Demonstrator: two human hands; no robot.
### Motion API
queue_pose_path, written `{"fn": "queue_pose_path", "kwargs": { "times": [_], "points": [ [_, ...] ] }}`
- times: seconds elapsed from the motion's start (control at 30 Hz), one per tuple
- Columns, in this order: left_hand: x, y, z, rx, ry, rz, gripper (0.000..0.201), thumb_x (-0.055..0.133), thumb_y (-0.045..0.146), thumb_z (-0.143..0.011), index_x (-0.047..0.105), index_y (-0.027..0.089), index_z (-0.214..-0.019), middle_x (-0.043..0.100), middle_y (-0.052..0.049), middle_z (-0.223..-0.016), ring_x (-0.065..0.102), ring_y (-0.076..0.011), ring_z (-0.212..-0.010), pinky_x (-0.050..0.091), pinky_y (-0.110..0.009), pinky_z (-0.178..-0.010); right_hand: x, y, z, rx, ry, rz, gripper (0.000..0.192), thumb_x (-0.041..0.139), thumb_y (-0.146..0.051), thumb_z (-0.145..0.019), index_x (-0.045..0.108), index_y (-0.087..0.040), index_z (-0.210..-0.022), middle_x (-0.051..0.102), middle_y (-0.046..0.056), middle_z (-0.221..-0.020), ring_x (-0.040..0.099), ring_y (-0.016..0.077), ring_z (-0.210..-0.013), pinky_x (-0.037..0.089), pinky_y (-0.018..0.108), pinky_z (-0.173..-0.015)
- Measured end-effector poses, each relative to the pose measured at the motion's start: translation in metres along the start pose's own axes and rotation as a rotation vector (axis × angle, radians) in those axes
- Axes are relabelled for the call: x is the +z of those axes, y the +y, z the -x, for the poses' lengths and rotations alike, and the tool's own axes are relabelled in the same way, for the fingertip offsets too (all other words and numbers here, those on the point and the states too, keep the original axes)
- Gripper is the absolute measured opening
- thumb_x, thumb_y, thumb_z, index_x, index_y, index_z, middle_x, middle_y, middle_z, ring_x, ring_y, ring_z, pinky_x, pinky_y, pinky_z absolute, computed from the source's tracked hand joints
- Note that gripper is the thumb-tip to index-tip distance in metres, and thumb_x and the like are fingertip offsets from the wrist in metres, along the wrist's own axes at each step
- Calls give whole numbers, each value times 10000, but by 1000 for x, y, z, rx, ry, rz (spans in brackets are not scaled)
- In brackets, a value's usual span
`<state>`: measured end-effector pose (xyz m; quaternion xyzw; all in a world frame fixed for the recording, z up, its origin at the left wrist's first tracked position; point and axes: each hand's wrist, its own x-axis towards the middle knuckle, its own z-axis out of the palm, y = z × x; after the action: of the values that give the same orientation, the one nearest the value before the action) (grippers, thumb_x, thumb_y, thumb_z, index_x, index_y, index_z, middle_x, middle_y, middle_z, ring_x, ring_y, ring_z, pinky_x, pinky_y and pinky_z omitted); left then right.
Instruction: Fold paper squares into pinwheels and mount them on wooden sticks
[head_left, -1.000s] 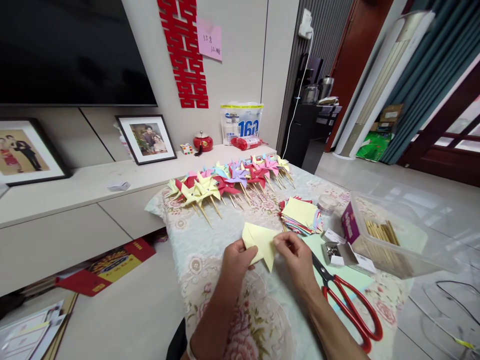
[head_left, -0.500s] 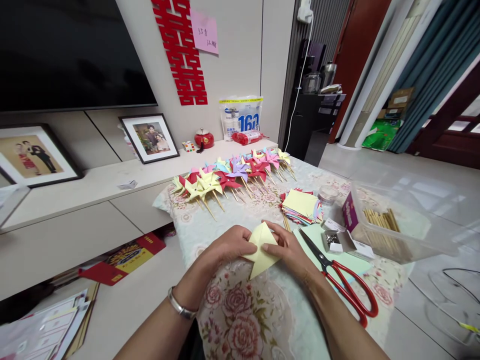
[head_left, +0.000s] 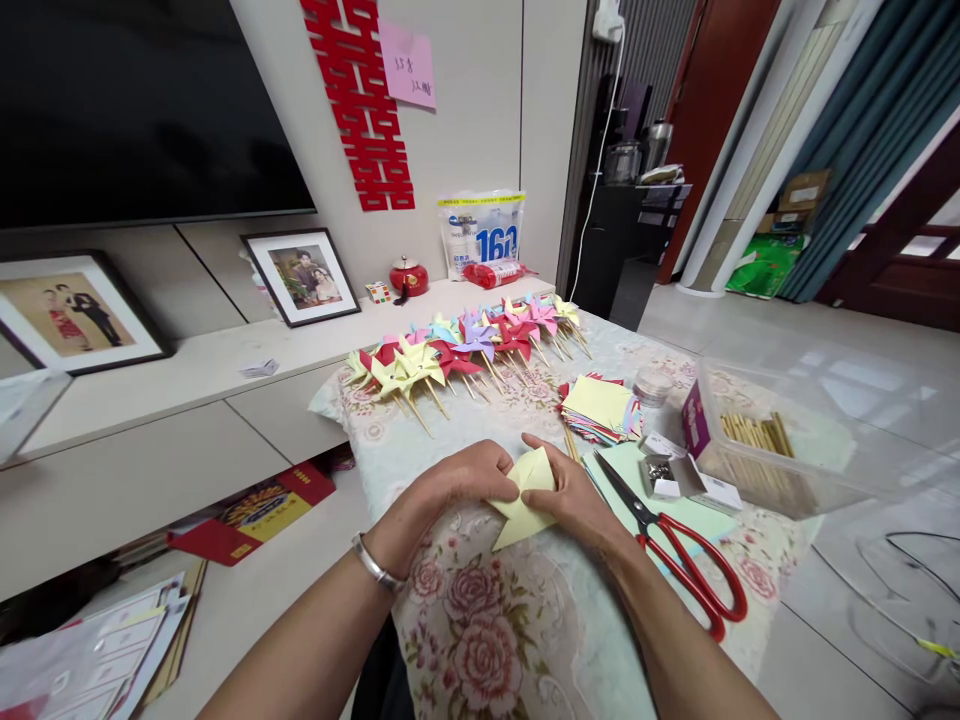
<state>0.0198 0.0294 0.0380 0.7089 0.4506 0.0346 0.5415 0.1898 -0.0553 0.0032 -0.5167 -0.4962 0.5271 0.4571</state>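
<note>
A pale yellow sheet of paper (head_left: 523, 520), partly folded inward at its middle, is held over the near part of the table. My left hand (head_left: 472, 478) grips its left side, the thumb pressed near the centre. On the other side my right hand (head_left: 574, 495) pinches it, thumb on the front and fingers behind. Just right of that hand lie red-handled scissors (head_left: 660, 530) on a pale green sheet (head_left: 626, 465). A small open box of metal pins (head_left: 661, 478) sits beside the blades.
Finished paper pinwheels (head_left: 476, 340) on sticks spread across the table's far side. A stack of coloured paper squares (head_left: 600, 408) lies behind my right hand. To the right stands a clear plastic bin (head_left: 750, 470) holding wooden sticks. A flowered cloth (head_left: 487, 620) covers the table.
Both hands still hold the yellow paper, whose visible shape has shifted slightly as its fold is pressed toward the middle. The view has moved a little.
</note>
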Motion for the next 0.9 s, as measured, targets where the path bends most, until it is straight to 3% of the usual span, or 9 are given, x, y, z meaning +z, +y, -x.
{"fn": "queue_pose_path", "kwargs": {
  "times": [0.1, 0.2, 0.27, 0.33, 0.47, 0.53, 0.63, 0.73, 0.9],
  "points": [
    [-3, 1, -1, 24, -19, 21, 95, 690, 191, -538, 602, 167, -563, 501, 58, -506, 406, -93, -468, 245, -233, -449, 0, 3, -2, -15, 30, -49, 882, 638, -151, -618, 432, -151, -1475, 672, 13, -907, 596, 183, -764, 472, 266, -649],
    [-6, 3, 8, 70, 23, 158, 257, 743, 316, -630, 683, 167, -830, 632, 17, -663, 541, -126, -585, 369, -227, -525, 0, 5, -5, -31, 86, -116, 894, 649, -163, -621, 411, -145, -1482, 670, 17, -918, 594, 181, -750, 469, 266, -643],
    [-3, 3, 16, 111, 140, 432, 425, 767, 395, -683, 666, 166, -1027, 690, -24, -796, 610, -144, -680, 432, -233, -583, 0, 5, -6, -40, 137, -171, 914, 668, -180, -619, 390, -130, -1488, 673, 26, -936, 600, 187, -763, 476, 273, -657],
    [5, 1, 22, 138, 203, 682, 504, 783, 444, -702, 639, 159, -1092, 719, -65, -882, 655, -163, -741, 475, -248, -623, 0, 5, -7, -48, 193, -229, 933, 686, -194, -615, 374, -121, -1491, 677, 32, -950, 608, 194, -777, 480, 276, -670],
    [38, -5, 19, 189, 225, 917, 404, 818, 427, -692, 672, 121, -913, 735, -73, -772, 676, -167, -679, 504, -258, -653, 1, 6, -8, -65, 279, -309, 940, 702, -207, -626, 355, -131, -1496, 686, 27, -935, 615, 193, -753, 478, 273, -646],
    [56, -6, 11, 233, 203, 974, 415, 847, 360, -660, 693, 105, -949, 758, -80, -782, 691, -183, -677, 522, -281, -694, 2, 7, -8, -80, 315, -325, 923, 713, -208, -626, 377, -138, -1482, 700, 38, -963, 630, 200, -770, 487, 277, -653],
    [74, -6, -2, 239, 313, 1009, 444, 859, 328, -638, 720, 84, -983, 783, -94, -805, 706, -202, -661, 530, -286, -673, 3, 6, -8, -97, 350, -334, 890, 731, -204, -625, 420, -153, -1457, 720, 59, -1031, 658, 214, -807, 503, 286, -673],
    [82, -8, -10, 234, 416, 1033, 420, 858, 308, -631, 740, 77, -961, 792, -100, -793, 715, -213, -666, 535, -283, -660, 4, 4, -9, -104, 351, -355, 884, 746, -207, -632, 425, -166, -1455, 741, 52, -1013, 675, 218, -810, 515, 291, -686],
    [84, -17, -16, 245, 449, 1075, 400, 845, 299, -640, 752, 68, -953, 796, -107, -791, 720, -220, -660, 550, -303, -677, 7, 6, -11, -72, 315, -411, 927, 774, -222, -620, 396, -169, -1465, 762, 51, -947, 698, 233, -776, 526, 311, -672]
  ]
}}
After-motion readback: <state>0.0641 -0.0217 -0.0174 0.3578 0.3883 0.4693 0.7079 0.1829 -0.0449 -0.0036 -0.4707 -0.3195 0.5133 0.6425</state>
